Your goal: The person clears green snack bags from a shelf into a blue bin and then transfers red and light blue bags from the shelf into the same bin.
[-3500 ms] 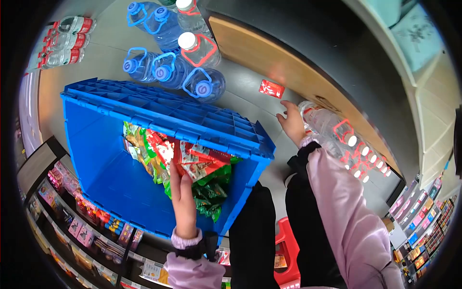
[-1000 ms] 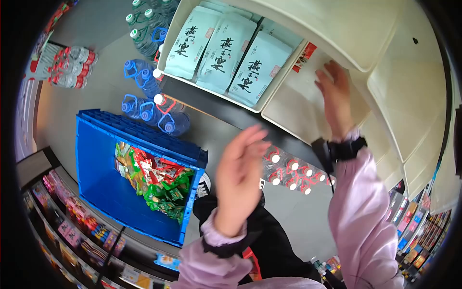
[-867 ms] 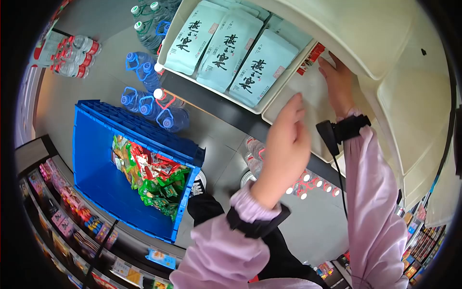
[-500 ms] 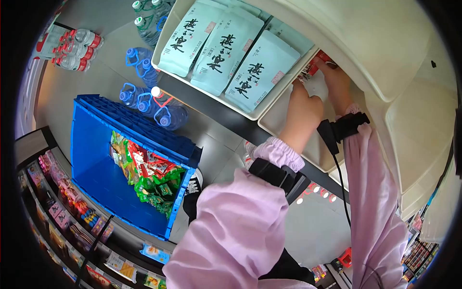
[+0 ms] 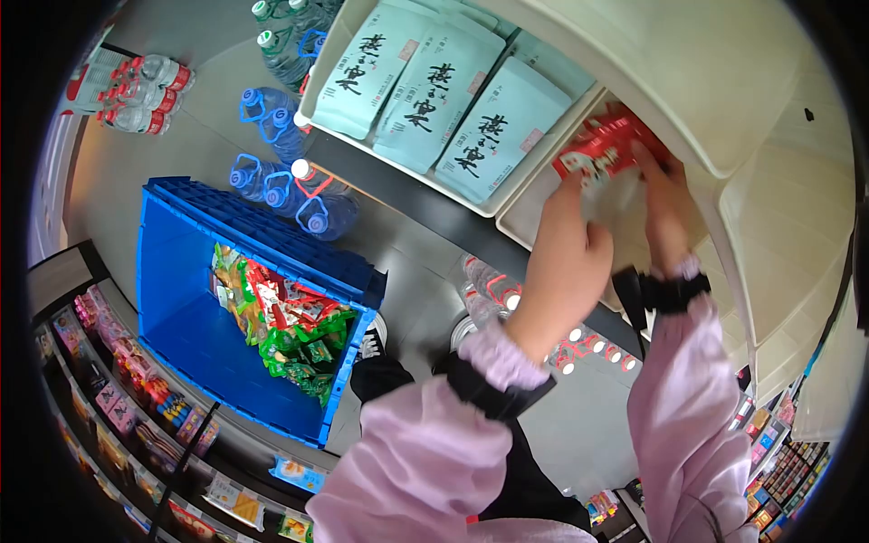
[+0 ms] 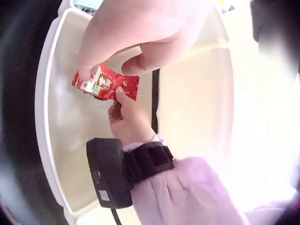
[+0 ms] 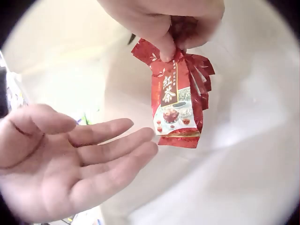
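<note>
Several red sachets (image 5: 608, 143) form a small overlapping stack above a cream bin (image 5: 520, 217). My right hand (image 5: 665, 204) pinches the stack (image 7: 176, 93) at one end between thumb and fingers, as the right wrist view shows. Beside the other end is my left hand (image 5: 570, 262), its fingers extended and the fingertips at the sachets' lower edge in the right wrist view (image 7: 89, 159). The front sachet has a white panel with a picture of a cup.
A neighbouring bin holds pale green pouches (image 5: 439, 95). On the floor at the left, a blue crate (image 5: 208, 362) contains red and green packets (image 5: 299, 321). Water bottles (image 5: 326, 217) stand beyond it, and more bottles (image 5: 489, 281) are below the shelf.
The red sachets have come up from the bin's far end in my right hand and show more fully. Both hands have moved slightly back from that end.
</note>
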A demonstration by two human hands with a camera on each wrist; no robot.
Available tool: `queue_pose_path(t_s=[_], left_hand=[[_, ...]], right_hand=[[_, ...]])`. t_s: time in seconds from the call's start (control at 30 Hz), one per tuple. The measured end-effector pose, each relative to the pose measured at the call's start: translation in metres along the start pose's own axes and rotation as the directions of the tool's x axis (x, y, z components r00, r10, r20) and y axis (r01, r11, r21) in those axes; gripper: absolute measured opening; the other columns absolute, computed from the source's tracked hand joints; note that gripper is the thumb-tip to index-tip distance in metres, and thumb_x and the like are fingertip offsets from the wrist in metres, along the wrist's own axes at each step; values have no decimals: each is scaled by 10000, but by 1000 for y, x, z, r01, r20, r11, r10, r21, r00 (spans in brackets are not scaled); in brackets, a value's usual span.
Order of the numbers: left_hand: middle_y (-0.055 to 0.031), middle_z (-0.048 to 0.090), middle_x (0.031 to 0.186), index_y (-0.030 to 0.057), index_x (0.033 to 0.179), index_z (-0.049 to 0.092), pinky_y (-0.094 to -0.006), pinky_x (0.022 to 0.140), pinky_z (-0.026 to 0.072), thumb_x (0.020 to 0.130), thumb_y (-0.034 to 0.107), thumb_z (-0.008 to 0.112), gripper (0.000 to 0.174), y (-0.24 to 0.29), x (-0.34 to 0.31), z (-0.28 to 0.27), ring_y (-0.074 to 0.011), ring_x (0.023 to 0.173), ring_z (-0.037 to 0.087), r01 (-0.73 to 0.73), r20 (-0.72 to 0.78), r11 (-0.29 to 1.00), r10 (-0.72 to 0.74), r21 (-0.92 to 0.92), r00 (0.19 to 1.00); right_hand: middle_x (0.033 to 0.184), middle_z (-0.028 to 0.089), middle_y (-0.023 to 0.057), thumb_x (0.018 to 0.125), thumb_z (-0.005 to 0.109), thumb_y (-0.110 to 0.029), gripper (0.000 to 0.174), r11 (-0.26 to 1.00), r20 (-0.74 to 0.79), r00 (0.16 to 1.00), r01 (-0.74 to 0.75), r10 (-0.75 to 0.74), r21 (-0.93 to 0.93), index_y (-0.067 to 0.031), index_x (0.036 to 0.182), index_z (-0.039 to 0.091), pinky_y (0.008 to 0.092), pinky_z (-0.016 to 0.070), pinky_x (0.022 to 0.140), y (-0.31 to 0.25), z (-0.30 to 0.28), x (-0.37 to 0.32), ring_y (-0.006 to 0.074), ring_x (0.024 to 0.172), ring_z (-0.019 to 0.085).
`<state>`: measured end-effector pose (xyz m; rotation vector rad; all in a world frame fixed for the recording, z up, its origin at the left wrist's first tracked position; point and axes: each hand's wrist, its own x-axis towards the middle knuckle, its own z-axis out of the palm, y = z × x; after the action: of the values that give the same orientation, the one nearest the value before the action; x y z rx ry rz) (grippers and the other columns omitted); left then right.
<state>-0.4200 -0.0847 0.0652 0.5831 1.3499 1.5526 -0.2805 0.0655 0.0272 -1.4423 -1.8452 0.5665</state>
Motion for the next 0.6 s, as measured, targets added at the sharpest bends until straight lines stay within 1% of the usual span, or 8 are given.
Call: queue_pose_path(t_s=[0.03, 0.13, 0.23, 0.3, 0.43, 0.5, 0.53, 0.6], left_hand=[[-248, 447, 1136, -46, 1231, 352, -354, 912, 373, 766, -36, 432, 472, 5, -16, -6, -352, 1092, 447, -65, -12, 998, 65, -18, 998], [-145, 410, 1231, -6, 1255, 320, -324, 951, 332, 826, -34, 424, 443, 22, -73, -36, -224, 1132, 422, -20, -38, 978, 13, -206, 999], [-155, 348, 1300, -1, 1308, 250, -331, 972, 306, 861, 30, 470, 500, 22, -125, -70, -233, 1182, 383, 120, -84, 924, -161, -363, 983], [-173, 306, 1337, -9, 1335, 199, -350, 994, 287, 864, 112, 513, 579, 9, -156, -100, -247, 1223, 346, 235, -63, 808, -317, -541, 946], [-167, 342, 1314, -22, 1336, 183, -419, 1011, 277, 837, 430, 522, 754, -14, -199, -180, -270, 1214, 359, 179, -111, 696, -350, -696, 930], [-128, 358, 1321, 32, 1323, 270, -422, 1024, 265, 826, 503, 486, 718, -24, -215, -222, -266, 1225, 351, 183, -187, 733, -391, -655, 901], [-164, 373, 1291, -24, 1324, 216, -428, 1007, 288, 816, 453, 544, 770, -36, -224, -246, -274, 1195, 383, 168, -214, 707, -418, -686, 883], [-126, 432, 1256, 5, 1287, 307, -410, 996, 315, 855, 311, 538, 578, -41, -230, -281, -245, 1166, 424, 208, -259, 755, -450, -622, 855]], right_hand=[[750, 578, -8, 777, 648, -200, 252, 998, -2, 999, -48, 48, 35, -21, 953, 624, 203, 363, 587, -17, -9, -16, 60, 631, 455], [747, 574, -16, 807, 611, -168, 209, 956, 114, 965, -251, 236, 151, -17, 951, 623, 200, 365, 603, -96, -41, -68, 58, 654, 467], [763, 568, 12, 762, 661, -80, 104, 865, 203, 925, -374, 322, 333, 4, 808, 620, 220, 395, 607, -139, -45, -128, 78, 659, 483], [730, 549, 7, 739, 681, -62, 112, 830, 271, 885, -454, 378, 324, 16, 791, 619, 223, 391, 587, -154, -35, -179, 85, 654, 475], [715, 560, 47, 728, 684, -65, 106, 833, 532, 788, -494, 309, 248, 17, 762, 627, 225, 403, 577, -191, 27, -260, 117, 638, 513], [711, 572, 60, 734, 675, -64, 107, 772, 625, 708, -583, 329, 255, 28, 748, 623, 233, 404, 567, -195, 66, -300, 128, 627, 521], [697, 570, 65, 734, 673, -69, 112, 756, 640, 693, -601, 332, 259, 29, 749, 622, 238, 405, 565, -196, 88, -320, 133, 619, 524], [669, 567, 79, 731, 673, -85, 129, 728, 666, 657, -640, 352, 246, 30, 750, 619, 252, 408, 561, -194, 132, -358, 146, 606, 529]])
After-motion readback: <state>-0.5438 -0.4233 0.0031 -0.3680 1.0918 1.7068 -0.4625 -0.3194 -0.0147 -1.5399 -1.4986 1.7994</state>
